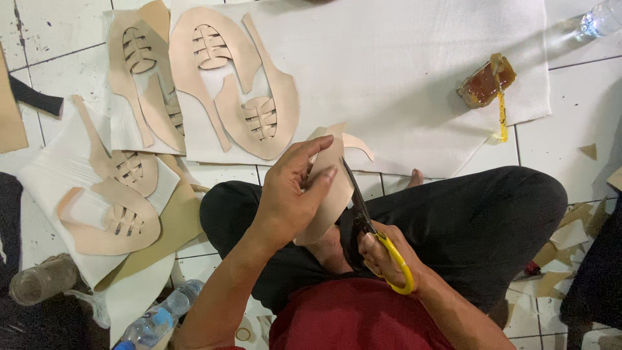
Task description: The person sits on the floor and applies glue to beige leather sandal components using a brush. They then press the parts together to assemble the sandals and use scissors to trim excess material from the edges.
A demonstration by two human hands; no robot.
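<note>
My left hand [291, 194] grips a beige leather piece [327, 194] over my crossed legs in black trousers. My right hand [382, 256] holds yellow-handled scissors [366, 223], whose dark blades run up along the right edge of that piece. A thin curved strip [357, 144] sticks out from the top of the leather. Both hands are close together above my lap.
A white fabric sheet [402, 71] lies on the tiled floor ahead, carrying cut beige shoe-upper shapes [233, 84]. More such pieces [120, 207] lie at the left. An amber glue pot [486, 81] stands at the right, plastic bottles [155, 321] at the lower left, scraps [557, 259] at the right.
</note>
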